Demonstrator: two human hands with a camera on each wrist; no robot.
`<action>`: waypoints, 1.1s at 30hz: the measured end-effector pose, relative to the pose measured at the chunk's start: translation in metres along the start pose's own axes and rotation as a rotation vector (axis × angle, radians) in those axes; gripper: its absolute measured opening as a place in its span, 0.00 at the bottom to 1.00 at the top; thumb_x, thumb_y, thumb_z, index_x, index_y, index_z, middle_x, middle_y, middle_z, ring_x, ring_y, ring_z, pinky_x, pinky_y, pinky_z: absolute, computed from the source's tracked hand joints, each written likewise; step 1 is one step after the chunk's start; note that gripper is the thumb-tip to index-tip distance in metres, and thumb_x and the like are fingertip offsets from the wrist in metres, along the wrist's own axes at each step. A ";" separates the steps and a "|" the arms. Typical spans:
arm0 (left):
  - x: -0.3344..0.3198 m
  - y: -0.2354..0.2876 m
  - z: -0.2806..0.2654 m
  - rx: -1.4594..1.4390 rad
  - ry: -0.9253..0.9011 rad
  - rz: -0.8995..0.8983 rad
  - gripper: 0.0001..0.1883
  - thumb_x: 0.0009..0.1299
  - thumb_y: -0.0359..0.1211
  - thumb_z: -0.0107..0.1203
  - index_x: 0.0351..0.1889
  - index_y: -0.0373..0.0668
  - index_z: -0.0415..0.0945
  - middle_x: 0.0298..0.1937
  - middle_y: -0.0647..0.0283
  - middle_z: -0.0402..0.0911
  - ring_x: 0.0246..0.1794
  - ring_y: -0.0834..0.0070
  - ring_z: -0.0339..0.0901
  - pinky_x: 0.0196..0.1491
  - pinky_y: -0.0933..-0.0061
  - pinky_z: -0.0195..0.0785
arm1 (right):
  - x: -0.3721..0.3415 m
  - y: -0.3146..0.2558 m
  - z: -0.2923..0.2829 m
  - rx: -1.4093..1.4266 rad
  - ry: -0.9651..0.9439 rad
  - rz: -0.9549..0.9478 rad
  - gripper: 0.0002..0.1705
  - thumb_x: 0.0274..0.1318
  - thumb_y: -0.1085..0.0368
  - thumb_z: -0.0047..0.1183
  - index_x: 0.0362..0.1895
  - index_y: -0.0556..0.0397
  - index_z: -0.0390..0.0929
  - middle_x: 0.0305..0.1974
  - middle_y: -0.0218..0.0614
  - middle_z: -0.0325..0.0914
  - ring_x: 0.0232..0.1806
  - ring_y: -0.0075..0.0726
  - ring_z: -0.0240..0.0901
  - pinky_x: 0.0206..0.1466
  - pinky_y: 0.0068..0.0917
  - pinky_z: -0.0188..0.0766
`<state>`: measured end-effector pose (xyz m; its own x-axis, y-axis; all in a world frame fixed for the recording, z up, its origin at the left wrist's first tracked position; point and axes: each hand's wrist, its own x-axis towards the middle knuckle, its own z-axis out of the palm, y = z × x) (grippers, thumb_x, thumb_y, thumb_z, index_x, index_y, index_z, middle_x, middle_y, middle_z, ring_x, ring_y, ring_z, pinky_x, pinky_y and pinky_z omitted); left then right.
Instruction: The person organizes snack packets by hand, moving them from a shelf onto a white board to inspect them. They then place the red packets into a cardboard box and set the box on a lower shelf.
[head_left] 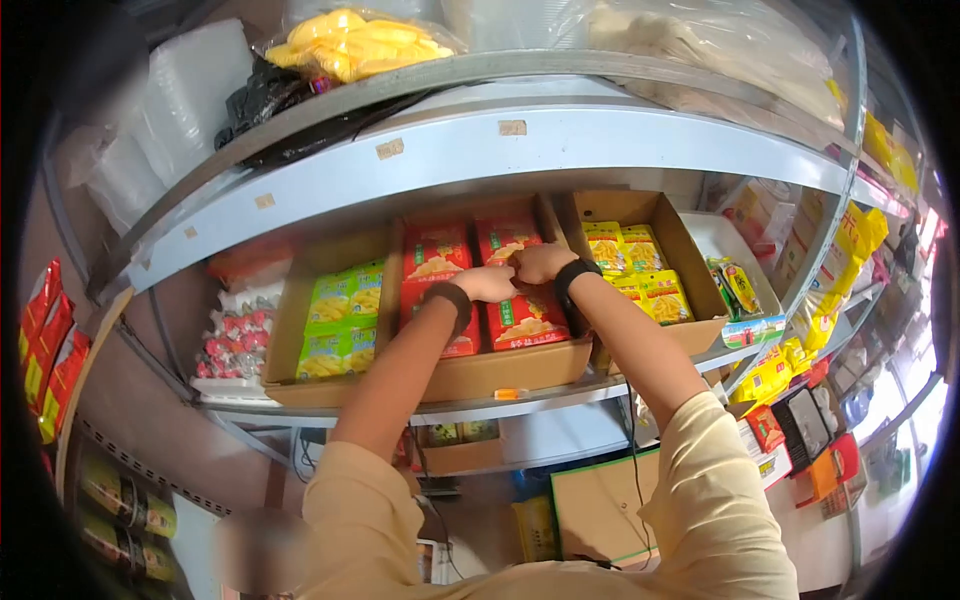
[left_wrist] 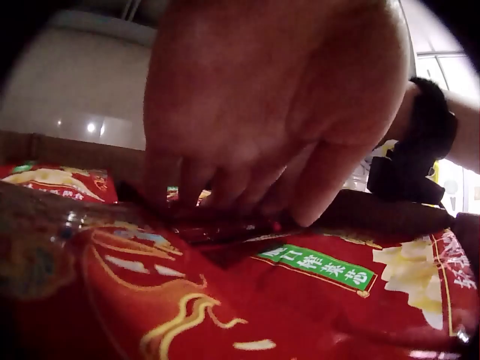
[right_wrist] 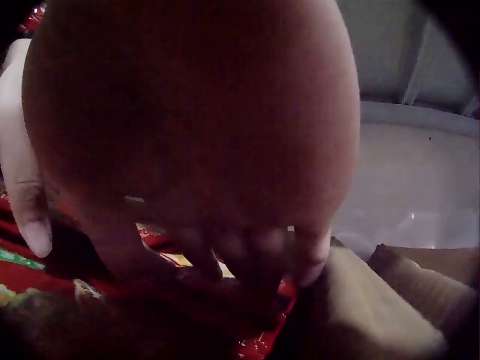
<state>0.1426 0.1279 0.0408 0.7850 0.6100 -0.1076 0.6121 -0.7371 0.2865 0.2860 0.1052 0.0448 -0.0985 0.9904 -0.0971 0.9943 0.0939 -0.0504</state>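
Red pickle packets [head_left: 527, 320] with green labels stand in stacks inside a cardboard box [head_left: 480, 378] on the shelf. My left hand [head_left: 487, 283] reaches over the front right stack. In the left wrist view, its fingers [left_wrist: 244, 184] curl down and grip the edge of a red packet [left_wrist: 360, 281]. Close beside it, my right hand [head_left: 543, 263] is between the rear and front right stacks, near the box's right wall. Seen from the right wrist, its fingers [right_wrist: 262, 251] curl down around a red packet, whose fingertip contact lies in shadow.
Left of the box, another carton holds green packets [head_left: 345, 300]; the right carton holds yellow packets [head_left: 663, 297]. Pink-wrapped items [head_left: 238, 335] sit at far left. A metal shelf edge [head_left: 500, 140] crosses above my hands. An upright post [head_left: 835, 220] stands at right.
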 end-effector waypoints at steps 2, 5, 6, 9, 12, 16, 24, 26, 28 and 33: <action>0.008 -0.013 0.006 -0.105 0.064 0.034 0.24 0.61 0.36 0.46 0.54 0.32 0.67 0.53 0.44 0.71 0.57 0.56 0.67 0.57 0.64 0.60 | 0.004 0.000 0.000 0.016 0.001 -0.005 0.24 0.49 0.55 0.43 0.51 0.46 0.75 0.54 0.41 0.71 0.56 0.44 0.68 0.58 0.43 0.59; -0.009 -0.002 -0.014 -0.401 0.061 0.210 0.23 0.63 0.30 0.45 0.57 0.32 0.64 0.56 0.50 0.71 0.57 0.63 0.67 0.57 0.70 0.58 | -0.005 0.004 -0.004 0.080 -0.006 -0.113 0.25 0.50 0.54 0.44 0.51 0.49 0.74 0.53 0.43 0.71 0.56 0.47 0.67 0.58 0.42 0.59; -0.017 0.002 -0.023 -0.404 0.081 0.176 0.24 0.64 0.32 0.45 0.59 0.33 0.63 0.58 0.50 0.69 0.58 0.64 0.65 0.59 0.71 0.56 | -0.007 0.006 -0.010 0.105 0.000 -0.167 0.25 0.50 0.54 0.44 0.51 0.49 0.74 0.53 0.43 0.71 0.56 0.48 0.67 0.58 0.41 0.60; -0.050 0.019 -0.046 -0.446 0.126 0.113 0.27 0.66 0.35 0.46 0.63 0.35 0.59 0.63 0.53 0.63 0.63 0.66 0.60 0.63 0.73 0.50 | -0.034 0.018 -0.027 0.202 0.131 -0.245 0.27 0.52 0.50 0.44 0.50 0.54 0.73 0.50 0.51 0.72 0.53 0.53 0.68 0.54 0.39 0.64; -0.098 0.046 -0.065 -0.414 0.132 0.163 0.26 0.68 0.36 0.45 0.63 0.35 0.58 0.64 0.52 0.62 0.65 0.65 0.58 0.64 0.72 0.49 | -0.088 0.027 -0.044 0.229 0.179 -0.311 0.27 0.53 0.50 0.46 0.47 0.60 0.72 0.49 0.57 0.70 0.50 0.56 0.68 0.50 0.41 0.65; -0.160 0.087 -0.065 -0.248 -0.012 0.380 0.24 0.71 0.37 0.42 0.62 0.33 0.58 0.65 0.51 0.60 0.67 0.64 0.55 0.65 0.71 0.48 | -0.187 0.026 -0.026 0.277 0.300 -0.393 0.30 0.55 0.52 0.45 0.54 0.62 0.66 0.58 0.64 0.58 0.63 0.59 0.54 0.62 0.39 0.56; -0.221 0.146 0.053 -0.163 -0.211 0.980 0.30 0.71 0.42 0.43 0.65 0.34 0.51 0.66 0.46 0.55 0.66 0.59 0.55 0.66 0.66 0.48 | -0.367 0.029 0.045 0.700 0.146 -0.308 0.28 0.57 0.59 0.48 0.60 0.56 0.61 0.66 0.54 0.48 0.68 0.53 0.44 0.68 0.38 0.44; -0.207 0.157 0.087 -0.394 -0.360 0.926 0.31 0.71 0.40 0.43 0.67 0.35 0.47 0.67 0.49 0.53 0.67 0.62 0.53 0.67 0.68 0.46 | -0.397 0.035 0.081 0.844 0.169 -0.171 0.28 0.57 0.59 0.48 0.60 0.56 0.62 0.65 0.53 0.50 0.68 0.52 0.46 0.68 0.36 0.44; -0.180 0.166 0.132 -0.670 -0.606 0.769 0.32 0.71 0.37 0.44 0.68 0.36 0.44 0.69 0.53 0.50 0.69 0.67 0.49 0.67 0.70 0.43 | -0.428 0.043 0.122 0.903 0.230 0.082 0.27 0.56 0.60 0.48 0.59 0.55 0.63 0.64 0.53 0.53 0.67 0.49 0.49 0.67 0.35 0.47; -0.134 0.200 0.245 -1.096 -0.753 0.330 0.30 0.73 0.35 0.42 0.69 0.41 0.43 0.68 0.50 0.52 0.69 0.65 0.50 0.65 0.68 0.48 | -0.501 0.067 0.188 1.005 0.372 0.584 0.26 0.55 0.61 0.49 0.58 0.54 0.65 0.62 0.51 0.58 0.64 0.48 0.56 0.64 0.35 0.53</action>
<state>0.1827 -0.1727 -0.1204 0.9554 -0.1112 -0.2736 0.2759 0.0047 0.9612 0.3944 -0.4041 -0.0963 0.5344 0.8414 -0.0807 0.3944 -0.3327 -0.8566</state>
